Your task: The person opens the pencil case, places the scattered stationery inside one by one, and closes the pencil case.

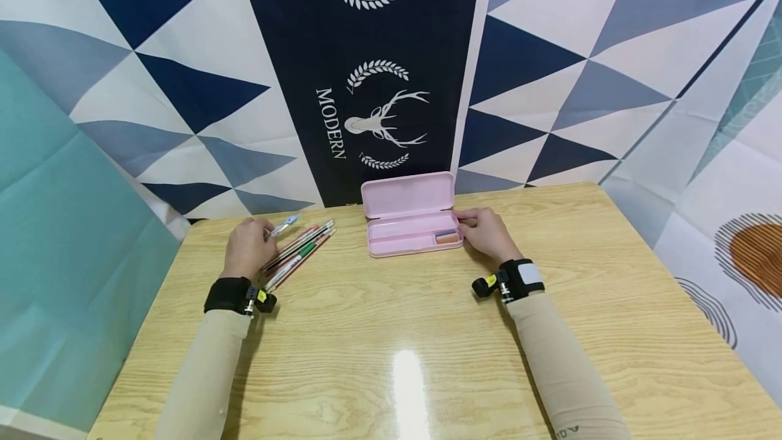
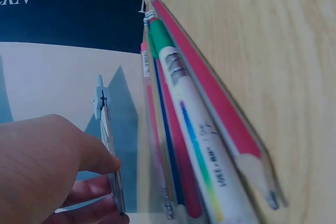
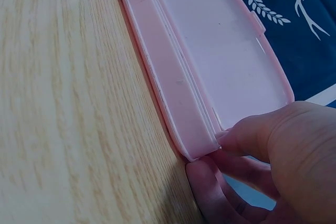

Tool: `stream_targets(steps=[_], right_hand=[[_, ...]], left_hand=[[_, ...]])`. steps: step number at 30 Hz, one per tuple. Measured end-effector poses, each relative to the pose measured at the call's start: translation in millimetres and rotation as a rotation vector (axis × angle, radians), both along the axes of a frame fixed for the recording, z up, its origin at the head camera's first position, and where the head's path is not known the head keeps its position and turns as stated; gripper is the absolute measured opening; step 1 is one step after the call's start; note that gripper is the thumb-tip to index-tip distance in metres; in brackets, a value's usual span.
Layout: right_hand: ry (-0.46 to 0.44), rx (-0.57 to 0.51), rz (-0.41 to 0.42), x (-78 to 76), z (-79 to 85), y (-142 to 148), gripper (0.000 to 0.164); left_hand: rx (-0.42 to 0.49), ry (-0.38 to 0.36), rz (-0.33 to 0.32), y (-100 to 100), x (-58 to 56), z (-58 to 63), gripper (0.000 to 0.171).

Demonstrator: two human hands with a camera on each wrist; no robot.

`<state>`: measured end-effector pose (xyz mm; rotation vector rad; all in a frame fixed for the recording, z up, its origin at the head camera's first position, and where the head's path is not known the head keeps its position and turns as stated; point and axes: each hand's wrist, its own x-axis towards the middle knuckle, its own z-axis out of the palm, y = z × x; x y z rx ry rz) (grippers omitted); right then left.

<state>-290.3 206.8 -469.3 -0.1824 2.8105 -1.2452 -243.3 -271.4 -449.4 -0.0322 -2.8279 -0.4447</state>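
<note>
My left hand (image 1: 247, 250) pinches a light-blue and silver drawing compass (image 2: 100, 99) between thumb and fingers, its hinge end pointing up and away. Right beside that hand lies a loose bundle of pencils (image 1: 318, 233). In the left wrist view, a red pencil (image 2: 210, 90) and a white marker with a green cap (image 2: 191, 124) are nearest the camera. A pink pencil case (image 1: 397, 244) lies open, its lid (image 1: 408, 195) raised at the back. Gripping the case's right end is my right hand (image 1: 489, 233), thumb at the rim. A small eraser (image 1: 447, 238) sits in the right compartment.
The wooden table (image 1: 366, 331) carries everything. Behind it hangs a patterned cloth (image 1: 391, 32), close to the case's lid. Another teal cloth (image 1: 73, 243) hangs along the left side. Each wrist wears a black band with a small camera.
</note>
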Motion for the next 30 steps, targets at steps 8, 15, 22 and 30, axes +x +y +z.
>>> stream_targets(steps=[8,15,22,30], right_hand=[[-0.002,0.010,-0.002,-0.6,-1.6,0,0.037],[0.020,0.015,0.005,-0.2,-2.0,1,0.036],[0.029,0.010,0.013,0.3,-1.5,1,0.036],[0.026,0.018,0.008,-0.1,-1.5,1,0.036]], left_hand=[[0.005,0.022,0.006,2,0.0,12.3,0.019],[0.014,0.011,0.016,5,-0.4,17.8,0.019],[0.001,0.010,0.007,9,-1.2,14.7,0.019],[-0.037,0.003,-0.016,19,-3.1,12.0,0.019]])
